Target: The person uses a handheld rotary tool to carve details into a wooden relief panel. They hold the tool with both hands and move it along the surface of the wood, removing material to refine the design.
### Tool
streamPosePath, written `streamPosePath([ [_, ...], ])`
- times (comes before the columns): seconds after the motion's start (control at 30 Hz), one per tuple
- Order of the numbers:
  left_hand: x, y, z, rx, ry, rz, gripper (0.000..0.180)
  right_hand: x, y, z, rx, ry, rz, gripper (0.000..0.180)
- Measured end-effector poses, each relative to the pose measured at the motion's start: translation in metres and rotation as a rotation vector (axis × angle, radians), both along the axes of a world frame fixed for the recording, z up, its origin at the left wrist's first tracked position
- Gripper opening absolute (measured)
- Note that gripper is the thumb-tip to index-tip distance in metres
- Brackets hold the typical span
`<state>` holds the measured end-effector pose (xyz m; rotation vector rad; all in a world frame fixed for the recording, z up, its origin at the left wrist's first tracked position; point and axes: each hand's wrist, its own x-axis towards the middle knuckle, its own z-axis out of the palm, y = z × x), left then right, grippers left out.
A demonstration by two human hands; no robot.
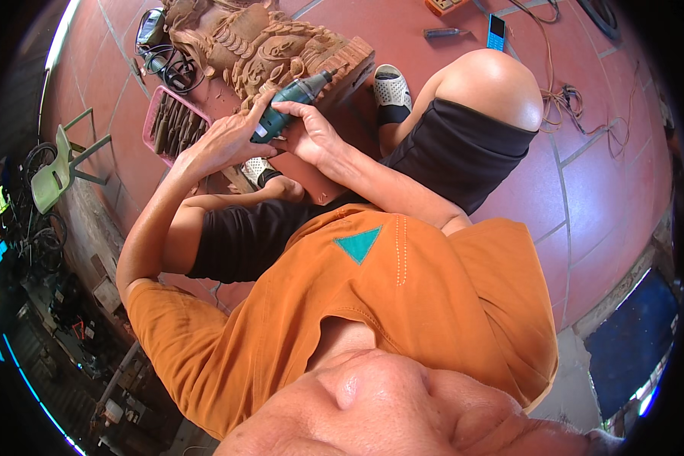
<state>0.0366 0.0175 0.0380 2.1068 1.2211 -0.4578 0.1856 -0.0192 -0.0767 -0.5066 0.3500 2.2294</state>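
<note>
A green rotary hand tool point(290, 102) is gripped by both hands in front of a carved reddish wooden block point(266, 45) standing on the red tiled floor. My left hand point(224, 140) wraps the tool's rear end. My right hand point(311, 133) clasps its body from below. The tool's metal tip points toward the carving's right edge, close to the wood. My knees in black shorts flank the hands, and my feet wear white perforated sandals point(391, 87).
A pink tray of several chisels point(171, 121) lies left of the carving, with black cables and a device point(156, 45) behind it. A blue phone point(495, 32) and orange cords point(562, 95) lie on the tiles. A green chair point(53, 175) stands at left.
</note>
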Motion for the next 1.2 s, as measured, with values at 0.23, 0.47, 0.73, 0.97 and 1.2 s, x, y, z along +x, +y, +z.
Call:
streamPosePath([
  [0.23,0.0029,0.0007,0.0027,-0.03,-0.006,0.009,0.102,0.0016,-0.0014,0.0019,-0.022,0.003,-0.005,0.036],
  [0.47,0.0015,0.0,0.0006,-0.03,0.026,0.029,0.104,0.0014,0.0005,0.0046,-0.009,-0.031,0.004,0.035],
  [0.73,0.0062,-0.0024,0.0065,-0.006,0.013,0.052,0.103,-0.0023,0.004,-0.0042,0.027,-0.037,0.019,0.037],
  [0.97,0.0076,-0.0036,0.008,-0.015,0.026,0.082,0.102,-0.0006,0.0069,-0.0035,0.009,-0.022,0.055,0.026],
  [1.2,0.007,-0.0035,0.0073,-0.009,0.026,0.071,0.103,-0.0003,0.0065,-0.0016,0.008,-0.045,0.043,0.026],
])
